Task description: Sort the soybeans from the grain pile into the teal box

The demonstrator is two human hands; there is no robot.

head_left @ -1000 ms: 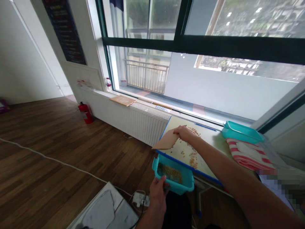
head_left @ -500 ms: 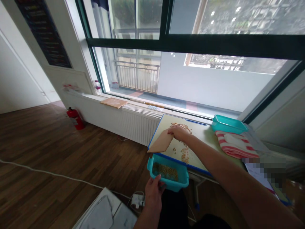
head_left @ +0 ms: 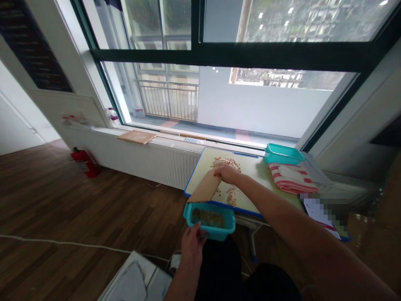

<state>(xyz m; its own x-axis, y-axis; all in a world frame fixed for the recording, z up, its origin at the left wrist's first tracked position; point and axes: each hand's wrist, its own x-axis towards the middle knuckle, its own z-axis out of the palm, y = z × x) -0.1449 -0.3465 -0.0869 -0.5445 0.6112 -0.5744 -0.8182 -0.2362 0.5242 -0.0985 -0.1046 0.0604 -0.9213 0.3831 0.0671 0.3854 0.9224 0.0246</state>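
Observation:
My left hand [head_left: 192, 243] grips the near side of a teal plastic basket [head_left: 213, 232], held just below the table's front edge. Small tan grains [head_left: 208, 218] cover part of its bottom. With my right hand [head_left: 227, 173] I hold a piece of brown cardboard [head_left: 203, 188] by its upper end; it slopes down over the table edge, its lower end by the basket's far left rim. Scattered peanut-like kernels [head_left: 232, 195] lie on the pale board-like tabletop [head_left: 250, 167], in a curved band behind my right hand and in a patch in front of it.
A second teal basket [head_left: 283, 154] stands at the table's back right, with a red-and-white striped towel [head_left: 291, 179] before it. Papers [head_left: 316, 213] lie farther right. A radiator [head_left: 169, 163] runs under the window. A fire extinguisher [head_left: 84, 162] and a white cable [head_left: 78, 243] are on the wooden floor.
The camera view has turned right, so everything sits farther left. The basket appears closer to the table edge and the cardboard's lower end. Both hands keep their holds.

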